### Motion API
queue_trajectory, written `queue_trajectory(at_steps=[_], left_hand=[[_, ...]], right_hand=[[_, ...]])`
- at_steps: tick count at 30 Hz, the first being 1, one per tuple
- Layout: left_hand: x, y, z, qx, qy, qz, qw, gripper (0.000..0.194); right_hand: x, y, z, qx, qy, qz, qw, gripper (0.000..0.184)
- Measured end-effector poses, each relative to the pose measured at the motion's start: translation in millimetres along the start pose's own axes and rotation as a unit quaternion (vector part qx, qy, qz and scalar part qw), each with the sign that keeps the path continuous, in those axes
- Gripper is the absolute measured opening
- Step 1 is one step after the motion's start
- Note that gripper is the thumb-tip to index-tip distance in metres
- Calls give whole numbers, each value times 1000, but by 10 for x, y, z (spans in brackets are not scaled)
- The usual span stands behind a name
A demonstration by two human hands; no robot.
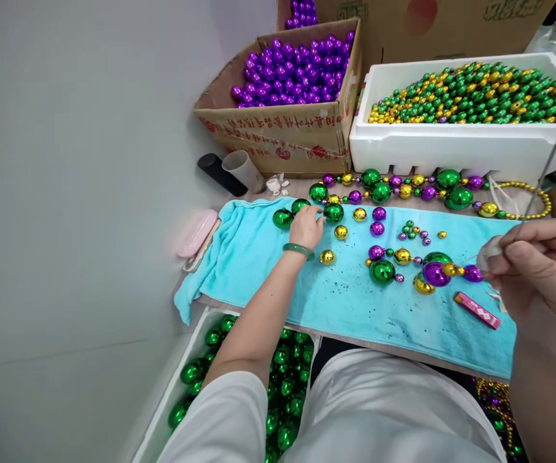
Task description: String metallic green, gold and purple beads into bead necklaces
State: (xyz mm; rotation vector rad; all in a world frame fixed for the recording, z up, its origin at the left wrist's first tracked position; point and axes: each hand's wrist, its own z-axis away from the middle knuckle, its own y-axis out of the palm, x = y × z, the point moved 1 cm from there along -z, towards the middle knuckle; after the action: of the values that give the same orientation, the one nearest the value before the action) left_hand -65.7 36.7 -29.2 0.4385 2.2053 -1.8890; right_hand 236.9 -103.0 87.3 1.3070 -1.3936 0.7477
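Observation:
My left hand, with a green bangle at its wrist, reaches onto the turquoise towel. Its fingers are bent together against the left side of a large shiny green bead; two more green beads lie left of it. My right hand is closed on a long thin needle pointing up. Something whitish wraps a fingertip there. Beside that hand, a short run of purple, gold and green beads lies on the towel. Loose gold beads and purple beads are between the hands.
A finished-looking bead strand lies along the towel's back edge. Behind stand a carton of purple beads and a white foam box of small beads. A pink lighter lies front right. Green beads fill a box below.

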Motion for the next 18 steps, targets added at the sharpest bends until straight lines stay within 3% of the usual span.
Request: queue_trajectory(at_steps=[8, 11, 14, 16, 18], left_hand=[[-3, 180, -94, 0, 63, 103, 993, 43], [-38, 250, -158, 36, 45, 126, 990, 51], [-106, 220, -187, 24, -5, 211, 977, 51], [-174, 133, -157, 24, -68, 358, 931, 47], [-263, 15, -80, 77, -130, 543, 826, 43]], right_hand=[[-268, 22, 11, 41, 86, -35, 995, 5], [-327, 35, 23, 49, 111, -19, 992, 5], [-390, 19, 76, 44, 128, 31, 990, 7], [-455, -4, 137, 39, 133, 71, 988, 8], [-536, -29, 208, 44, 143, 104, 983, 7]])
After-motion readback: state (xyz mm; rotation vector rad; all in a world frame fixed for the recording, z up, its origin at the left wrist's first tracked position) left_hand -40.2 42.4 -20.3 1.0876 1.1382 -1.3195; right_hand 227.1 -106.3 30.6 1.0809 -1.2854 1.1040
